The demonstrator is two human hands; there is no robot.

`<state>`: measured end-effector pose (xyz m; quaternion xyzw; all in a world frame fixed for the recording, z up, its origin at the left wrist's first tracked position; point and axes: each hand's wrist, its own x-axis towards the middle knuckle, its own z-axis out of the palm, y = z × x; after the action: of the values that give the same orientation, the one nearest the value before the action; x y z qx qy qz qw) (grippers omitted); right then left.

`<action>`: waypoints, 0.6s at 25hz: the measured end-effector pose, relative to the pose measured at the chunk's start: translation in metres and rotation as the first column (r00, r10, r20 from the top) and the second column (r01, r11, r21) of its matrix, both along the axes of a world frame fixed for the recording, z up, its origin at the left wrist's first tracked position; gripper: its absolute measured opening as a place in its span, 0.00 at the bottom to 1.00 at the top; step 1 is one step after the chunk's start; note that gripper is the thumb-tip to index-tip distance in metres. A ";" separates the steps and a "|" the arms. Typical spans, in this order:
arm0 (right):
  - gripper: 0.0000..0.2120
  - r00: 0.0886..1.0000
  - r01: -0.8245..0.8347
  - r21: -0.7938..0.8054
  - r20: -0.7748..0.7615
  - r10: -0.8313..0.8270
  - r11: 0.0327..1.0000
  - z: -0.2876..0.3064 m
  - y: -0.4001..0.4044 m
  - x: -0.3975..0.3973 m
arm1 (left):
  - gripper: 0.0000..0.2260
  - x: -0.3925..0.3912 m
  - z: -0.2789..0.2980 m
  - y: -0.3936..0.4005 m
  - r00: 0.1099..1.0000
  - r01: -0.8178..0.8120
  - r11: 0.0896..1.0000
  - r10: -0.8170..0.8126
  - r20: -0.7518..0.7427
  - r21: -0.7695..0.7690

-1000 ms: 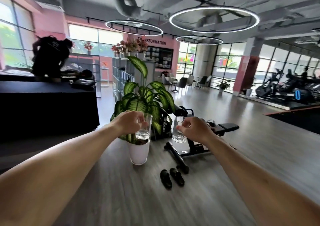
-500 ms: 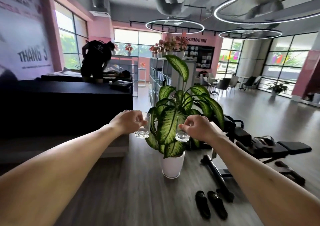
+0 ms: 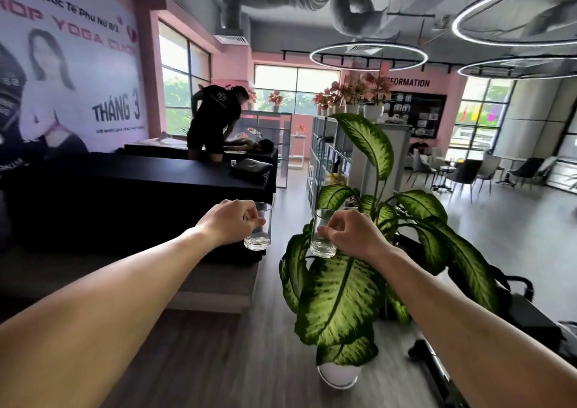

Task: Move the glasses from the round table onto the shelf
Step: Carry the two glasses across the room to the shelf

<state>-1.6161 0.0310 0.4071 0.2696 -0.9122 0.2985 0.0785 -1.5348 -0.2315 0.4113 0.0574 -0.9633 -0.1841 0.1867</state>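
Note:
I carry two clear, empty drinking glasses at chest height. My left hand (image 3: pixel 232 221) grips one glass (image 3: pixel 259 235) by its side, fingers curled round it. The other glass (image 3: pixel 321 239) is held upright by my right hand (image 3: pixel 352 234), just above the plant's leaves. A grey open shelf unit (image 3: pixel 324 154) with pink flowers on top stands further ahead, behind the plant. The round table is out of view.
A big-leaved potted plant (image 3: pixel 343 289) in a white pot (image 3: pixel 338 376) stands right in front of me. Black massage tables (image 3: pixel 140 189) fill the left side, with a person in black (image 3: pixel 215 123) bent over one. A black weight bench (image 3: pixel 515 301) lies at right; chairs stand far right.
The view has swung left and moved forward: the plant has slid from left of centre to right and nearer. Both hands keep hold of their glasses.

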 end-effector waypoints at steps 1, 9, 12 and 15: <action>0.09 1.000 -0.008 0.005 0.002 0.008 1.000 -0.002 -0.008 -0.019 | 0.10 -0.015 0.000 -0.005 1.000 -0.011 1.000 0.011 0.004 0.001; 0.09 0.997 -0.072 0.023 0.010 0.072 0.997 -0.020 -0.100 -0.171 | 0.09 -0.155 -0.013 -0.088 0.999 -0.037 0.999 0.037 0.000 -0.006; 0.09 0.997 -0.081 0.039 0.020 0.080 0.996 -0.017 -0.146 -0.225 | 0.09 -0.210 -0.008 -0.133 0.999 -0.043 0.999 0.043 0.003 -0.009; 0.11 0.997 -0.076 0.044 0.007 0.075 0.996 -0.007 -0.199 -0.280 | 0.10 -0.265 0.002 -0.184 0.998 -0.059 0.998 0.059 0.006 -0.016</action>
<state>-1.8961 -0.1678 0.4002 0.3047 -0.9080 0.2817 0.0587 -1.8002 -0.4154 0.4132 0.0851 -0.9632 -0.1706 0.1895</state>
